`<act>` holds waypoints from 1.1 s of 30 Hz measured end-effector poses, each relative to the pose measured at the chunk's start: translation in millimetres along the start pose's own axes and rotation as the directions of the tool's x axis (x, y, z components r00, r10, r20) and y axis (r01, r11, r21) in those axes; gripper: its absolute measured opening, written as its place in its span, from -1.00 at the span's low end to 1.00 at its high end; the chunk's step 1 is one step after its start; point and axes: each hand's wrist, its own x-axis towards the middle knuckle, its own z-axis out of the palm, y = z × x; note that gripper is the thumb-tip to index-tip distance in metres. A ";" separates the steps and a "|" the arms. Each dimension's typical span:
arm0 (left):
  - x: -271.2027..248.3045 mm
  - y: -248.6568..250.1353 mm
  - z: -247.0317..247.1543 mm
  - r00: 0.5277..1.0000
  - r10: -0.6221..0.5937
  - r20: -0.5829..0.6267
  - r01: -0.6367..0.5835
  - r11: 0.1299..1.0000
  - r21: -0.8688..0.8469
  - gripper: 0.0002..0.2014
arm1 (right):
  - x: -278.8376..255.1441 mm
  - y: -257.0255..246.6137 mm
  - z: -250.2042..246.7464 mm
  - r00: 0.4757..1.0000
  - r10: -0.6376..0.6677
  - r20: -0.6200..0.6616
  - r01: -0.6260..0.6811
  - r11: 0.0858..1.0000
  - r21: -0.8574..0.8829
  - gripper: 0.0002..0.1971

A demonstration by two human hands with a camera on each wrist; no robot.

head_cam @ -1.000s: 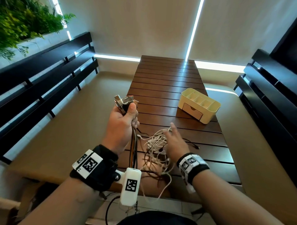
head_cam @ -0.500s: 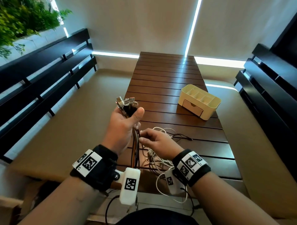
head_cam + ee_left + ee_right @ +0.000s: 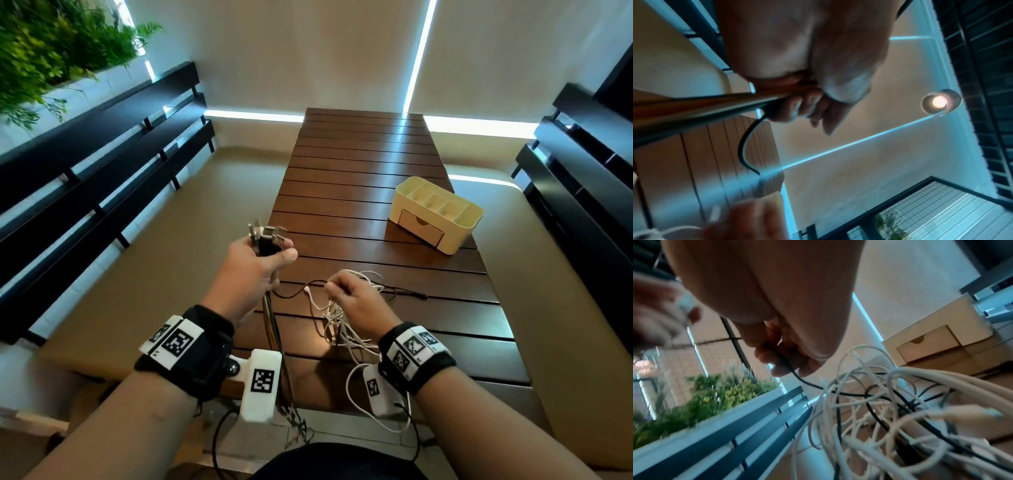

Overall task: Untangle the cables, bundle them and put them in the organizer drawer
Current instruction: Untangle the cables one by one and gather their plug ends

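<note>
Item: cables, mixed lot, white [image 3: 337, 322] and black [image 3: 404, 293], partly tangled.
Location: loose heap on the near end of the slatted wooden surface [image 3: 359, 164]; some loops trail over its near edge.
Sorted portion: several plug ends [image 3: 265, 234] gathered upright; their cords [image 3: 270, 318] hang straight below the fist.
Left hand [image 3: 255, 274]: fingers curled tight round the gathered cords just under the plugs, thumb pressed across them.
Right hand [image 3: 352, 298]: fingers curled, pinching a thin black cable [image 3: 789, 368] that runs down into the heap.
Organizer [image 3: 436, 214]: cream plastic, open compartments on top, its drawer [image 3: 423, 228] closed; stands far right on the surface, well apart from the heap.
Handling, judged: light, limp, smooth-jacketed; no stiffness to hold a shape, so loops will spring and snag on one another.
Hold point, judged: take each cable at the moulded plug or just behind it, where it is thickest and least slippery; draw it out slowly, not by a mid-span loop.
Risk, judged: hard pulling would tighten knots or strain the thin cords at the connectors.
</note>
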 end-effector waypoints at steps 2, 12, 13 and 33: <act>1.4 -4.8 1.2 0.998 -0.060 0.018 0.057 0.992 0.116 -0.88 | 2.3 -7.8 -9.5 0.997 -0.057 -0.049 0.058 0.998 0.033 -0.88; -1.5 -2.6 13.8 0.935 -0.042 0.352 -0.131 0.881 0.454 -0.90 | 2.2 -29.3 -18.5 0.982 -0.188 -0.028 0.189 0.977 0.102 -0.92; -2.5 -0.5 13.6 0.932 -0.021 0.361 -0.149 0.887 0.436 -0.88 | 1.1 -27.3 -18.2 0.984 -0.180 -0.014 0.180 0.977 0.113 -0.90; 6.0 -12.9 -30.3 0.994 -0.065 -0.092 0.086 0.964 0.252 -0.84 | 25.8 -38.7 -68.2 0.952 -0.097 -0.290 0.149 0.975 0.166 -0.73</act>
